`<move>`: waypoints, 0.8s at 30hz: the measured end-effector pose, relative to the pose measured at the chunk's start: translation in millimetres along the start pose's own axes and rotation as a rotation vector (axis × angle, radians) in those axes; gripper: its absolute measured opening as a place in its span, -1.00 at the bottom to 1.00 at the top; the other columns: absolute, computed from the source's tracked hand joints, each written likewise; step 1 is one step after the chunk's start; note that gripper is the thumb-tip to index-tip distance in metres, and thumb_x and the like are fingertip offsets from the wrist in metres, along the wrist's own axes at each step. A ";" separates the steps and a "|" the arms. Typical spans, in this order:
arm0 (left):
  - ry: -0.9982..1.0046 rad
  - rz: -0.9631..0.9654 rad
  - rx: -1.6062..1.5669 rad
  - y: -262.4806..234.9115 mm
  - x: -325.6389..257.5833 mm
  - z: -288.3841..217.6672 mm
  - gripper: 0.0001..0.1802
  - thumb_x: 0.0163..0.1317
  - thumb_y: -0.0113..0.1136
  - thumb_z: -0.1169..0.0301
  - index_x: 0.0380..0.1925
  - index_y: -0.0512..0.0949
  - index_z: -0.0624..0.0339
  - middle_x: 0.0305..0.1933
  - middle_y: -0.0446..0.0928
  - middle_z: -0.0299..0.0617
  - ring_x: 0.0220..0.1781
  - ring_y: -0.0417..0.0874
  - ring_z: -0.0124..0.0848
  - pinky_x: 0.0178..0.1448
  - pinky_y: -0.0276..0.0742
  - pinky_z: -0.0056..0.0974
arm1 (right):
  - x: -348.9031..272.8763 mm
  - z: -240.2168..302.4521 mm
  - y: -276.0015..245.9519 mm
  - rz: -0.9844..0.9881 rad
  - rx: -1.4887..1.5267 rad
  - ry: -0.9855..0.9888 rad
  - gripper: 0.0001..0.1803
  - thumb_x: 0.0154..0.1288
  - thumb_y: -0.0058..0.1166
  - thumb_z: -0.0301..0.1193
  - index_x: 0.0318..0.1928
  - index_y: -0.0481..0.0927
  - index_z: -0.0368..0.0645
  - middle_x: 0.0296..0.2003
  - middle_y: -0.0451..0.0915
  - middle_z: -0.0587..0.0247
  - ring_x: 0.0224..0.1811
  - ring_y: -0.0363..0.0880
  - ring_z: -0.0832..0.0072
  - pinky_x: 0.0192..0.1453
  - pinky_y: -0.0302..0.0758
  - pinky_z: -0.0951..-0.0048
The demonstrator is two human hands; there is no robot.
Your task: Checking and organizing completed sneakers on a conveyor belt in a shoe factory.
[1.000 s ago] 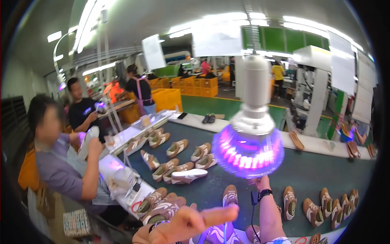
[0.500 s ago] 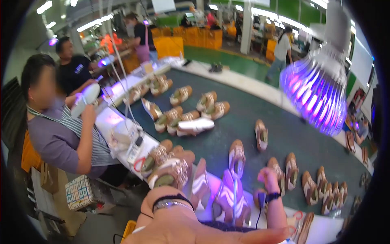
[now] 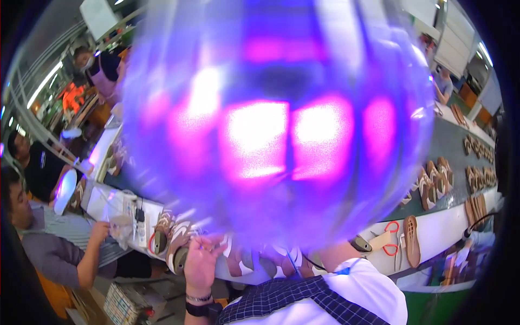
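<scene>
A glowing violet lamp bulb point(image 3: 281, 206) fills the middle of the view, very close and blurred. My left hand point(image 3: 200, 264), wearing a bracelet and a dark wristband, is raised beside brown-and-white sneakers point(image 3: 179, 238) at the near bench edge. Its fingers are apart, and nothing shows in them. My right forearm point(image 3: 335, 255) reaches up behind the lamp, which hides the right hand. More sneakers point(image 3: 273, 264) lie between my arms, partly covered by the glare.
Red-handled scissors point(image 3: 391, 238) lie by a brown sole point(image 3: 412, 242) on the white bench edge point(image 3: 433, 235). Sneakers point(image 3: 433, 184) stand in rows on the dark belt point(image 3: 457, 203). At left sits a co-worker point(image 3: 54, 252), near a power strip point(image 3: 140, 219).
The lamp has gone from the upper right to the centre, much larger, as the view shifted. My left hand has come into sight; the right hand has gone behind the lamp.
</scene>
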State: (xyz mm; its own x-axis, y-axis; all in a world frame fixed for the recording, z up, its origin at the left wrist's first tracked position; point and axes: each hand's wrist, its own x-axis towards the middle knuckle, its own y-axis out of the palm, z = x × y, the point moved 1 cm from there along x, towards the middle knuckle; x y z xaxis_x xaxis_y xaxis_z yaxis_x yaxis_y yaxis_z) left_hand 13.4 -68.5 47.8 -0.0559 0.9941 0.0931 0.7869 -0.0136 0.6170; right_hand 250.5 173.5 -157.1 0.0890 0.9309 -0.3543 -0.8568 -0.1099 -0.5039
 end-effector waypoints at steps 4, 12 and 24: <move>-0.143 -0.154 -0.042 -21.4 -12.8 25.2 -0.59 0.18 0.05 0.22 -0.08 0.27 0.23 0.07 0.37 0.12 0.12 0.42 -0.15 0.20 0.36 -0.02 | 0.0 24.1 -31.6 0.133 0.190 0.034 -0.42 -0.30 0.31 -0.27 -0.22 0.57 -0.43 -0.29 0.61 0.01 -0.28 0.63 0.30 -0.15 0.53 0.40; -0.370 0.132 0.012 39.8 50.3 57.8 -0.33 0.17 0.13 0.12 0.17 0.15 0.24 0.13 0.33 0.04 0.19 0.36 -0.16 0.24 0.31 -0.01 | -108.7 76.4 -141.3 0.200 0.648 -0.270 -0.55 0.00 0.21 -0.35 -0.09 0.51 -0.35 -0.28 0.60 0.18 -0.31 0.57 0.54 -0.19 0.51 0.52; -0.799 -0.015 -0.229 61.2 29.3 125.5 -0.03 0.08 -0.17 -0.32 0.09 0.25 0.47 -0.18 0.50 0.16 -0.33 0.60 0.01 -0.33 0.60 -0.12 | -130.7 -111.3 -277.9 -0.506 0.308 -0.055 -0.29 -0.07 0.27 -0.15 0.03 0.40 -0.38 -0.05 0.50 -0.15 -0.01 0.53 0.22 0.03 0.46 0.32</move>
State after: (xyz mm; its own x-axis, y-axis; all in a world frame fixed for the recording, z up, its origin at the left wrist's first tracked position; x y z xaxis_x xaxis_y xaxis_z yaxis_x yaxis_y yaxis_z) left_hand 137.0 -26.7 -9.8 0.4556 0.7703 -0.4462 0.6402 0.0648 0.7655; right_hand 533.5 43.6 -58.5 0.5055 0.8587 -0.0844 -0.8233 0.4508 -0.3448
